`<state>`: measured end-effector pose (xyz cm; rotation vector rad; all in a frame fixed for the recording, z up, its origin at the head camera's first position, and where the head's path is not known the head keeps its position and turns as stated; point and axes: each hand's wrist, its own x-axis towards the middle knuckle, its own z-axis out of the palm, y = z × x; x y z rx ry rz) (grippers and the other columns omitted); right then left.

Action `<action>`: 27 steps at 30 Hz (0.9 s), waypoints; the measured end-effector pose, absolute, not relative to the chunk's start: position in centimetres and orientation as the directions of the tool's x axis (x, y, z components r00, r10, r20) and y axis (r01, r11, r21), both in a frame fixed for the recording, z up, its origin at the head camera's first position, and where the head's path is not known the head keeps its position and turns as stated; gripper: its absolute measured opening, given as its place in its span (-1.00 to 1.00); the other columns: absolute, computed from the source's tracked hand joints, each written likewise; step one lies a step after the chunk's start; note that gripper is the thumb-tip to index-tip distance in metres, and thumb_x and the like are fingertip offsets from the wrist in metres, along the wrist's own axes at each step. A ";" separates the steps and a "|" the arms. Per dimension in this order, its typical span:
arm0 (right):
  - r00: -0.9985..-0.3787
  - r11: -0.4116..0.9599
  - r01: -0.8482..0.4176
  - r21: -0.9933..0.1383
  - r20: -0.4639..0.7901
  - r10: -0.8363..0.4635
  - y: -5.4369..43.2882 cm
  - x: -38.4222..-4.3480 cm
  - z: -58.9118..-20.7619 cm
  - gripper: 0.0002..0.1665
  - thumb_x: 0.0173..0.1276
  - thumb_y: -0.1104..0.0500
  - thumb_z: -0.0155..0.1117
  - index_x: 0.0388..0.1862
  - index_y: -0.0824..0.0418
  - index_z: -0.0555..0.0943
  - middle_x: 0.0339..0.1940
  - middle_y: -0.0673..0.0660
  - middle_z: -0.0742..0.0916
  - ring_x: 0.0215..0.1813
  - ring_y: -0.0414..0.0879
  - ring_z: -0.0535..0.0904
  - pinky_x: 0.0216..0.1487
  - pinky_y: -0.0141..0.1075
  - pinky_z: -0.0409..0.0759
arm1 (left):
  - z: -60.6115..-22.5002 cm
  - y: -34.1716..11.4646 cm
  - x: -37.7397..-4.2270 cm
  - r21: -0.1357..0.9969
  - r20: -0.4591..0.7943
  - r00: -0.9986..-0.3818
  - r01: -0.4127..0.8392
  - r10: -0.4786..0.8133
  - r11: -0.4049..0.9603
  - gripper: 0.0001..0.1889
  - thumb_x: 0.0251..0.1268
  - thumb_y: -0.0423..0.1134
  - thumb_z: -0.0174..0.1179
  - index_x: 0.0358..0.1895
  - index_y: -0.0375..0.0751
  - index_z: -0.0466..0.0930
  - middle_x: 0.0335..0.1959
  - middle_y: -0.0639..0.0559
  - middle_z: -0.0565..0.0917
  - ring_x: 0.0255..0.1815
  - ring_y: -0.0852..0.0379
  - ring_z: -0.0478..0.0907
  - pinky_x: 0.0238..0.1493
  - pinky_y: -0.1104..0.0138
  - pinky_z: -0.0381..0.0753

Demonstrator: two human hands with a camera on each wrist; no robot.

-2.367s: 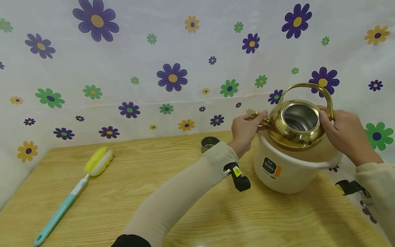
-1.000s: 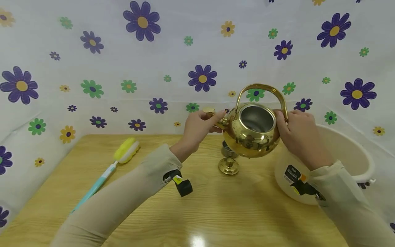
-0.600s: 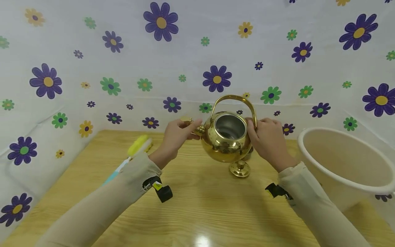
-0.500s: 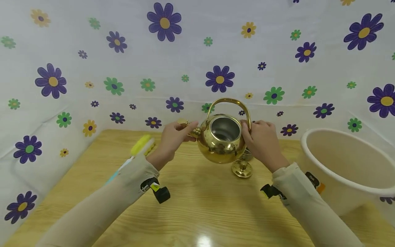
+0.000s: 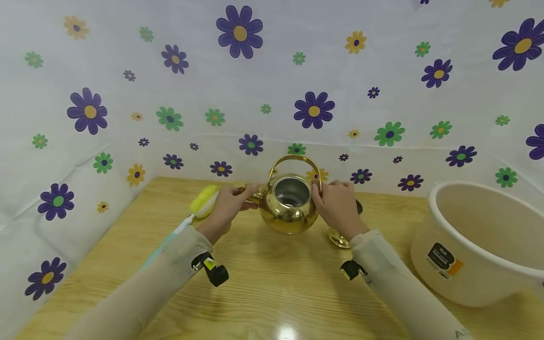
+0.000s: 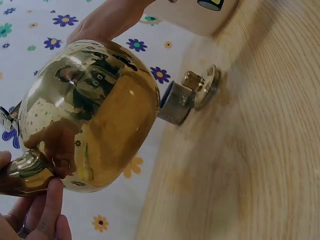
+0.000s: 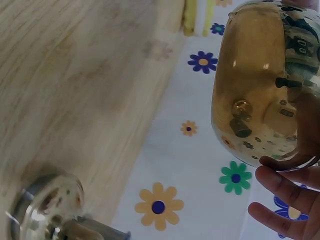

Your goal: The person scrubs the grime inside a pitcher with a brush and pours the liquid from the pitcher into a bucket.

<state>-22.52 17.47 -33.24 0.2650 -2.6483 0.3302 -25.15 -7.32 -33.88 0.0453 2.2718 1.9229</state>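
A gold kettle [image 5: 289, 218] with a raised arched handle and a lidless, steel-lined opening is held upright, close over the table. The left hand [image 5: 227, 208] grips its spout between thumb and fingers. At the other side, the right hand [image 5: 336, 205] holds the body near the handle's base, thumb in front; in the right wrist view its fingers [image 7: 287, 192] are at the kettle's side. Behind the right hand lie the gold lid [image 5: 338, 239], partly covered, and a small metal strainer cup [image 5: 359, 207], mostly hidden. The left wrist view shows the lid [image 6: 207, 89] beside the strainer [image 6: 175, 102].
A large cream bucket [image 5: 463, 283] stands on the right of the wooden table [image 5: 263, 293]. To the left lies a bottle brush [image 5: 205, 200] with a yellow and white sponge head, its turquoise handle partly behind the left forearm. A flower-patterned sheet [image 5: 272, 71] hangs behind.
Both hands have carried the kettle from above the bucket leftward to mid-table and lowered it. The head view has turned right-to-left, so the bucket now sits farther right.
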 end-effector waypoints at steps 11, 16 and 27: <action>-0.904 0.948 -0.231 -0.219 0.409 -0.126 16.9 -24.0 -36.1 -0.43 0.47 -0.01 -0.23 -0.77 0.09 0.35 -0.72 0.09 0.60 -0.21 0.13 0.62 0.06 0.12 0.39 | -36.7 -7.8 -26.3 0.979 -0.143 -0.982 -0.122 0.125 0.163 -0.36 0.29 0.09 0.11 0.19 -0.39 0.31 0.21 -0.26 0.47 -0.40 0.30 0.65 0.22 0.08 0.45; -0.905 0.948 -0.229 -0.219 0.406 -0.125 16.5 -24.7 -37.0 -0.43 0.47 -0.01 -0.24 -0.77 0.08 0.37 -0.69 0.10 0.64 -0.20 0.14 0.62 0.06 0.13 0.41 | -37.5 -8.0 -26.7 0.978 -0.161 -0.981 -0.144 0.111 0.151 -0.31 0.29 0.09 0.11 0.27 -0.41 0.27 0.27 -0.26 0.43 -0.38 0.28 0.65 0.22 0.08 0.46; -0.931 0.955 -0.211 -0.211 0.340 -0.130 15.6 -25.9 -38.1 -0.40 0.48 -0.02 -0.24 -0.79 0.09 0.36 -0.77 0.04 0.52 -0.21 0.13 0.60 -0.02 0.05 0.39 | -39.0 -8.6 -27.5 0.975 -0.188 -0.980 -0.178 0.069 0.130 -0.29 0.28 0.10 0.12 0.30 -0.37 0.24 0.23 -0.28 0.46 -0.43 0.31 0.64 0.19 0.08 0.48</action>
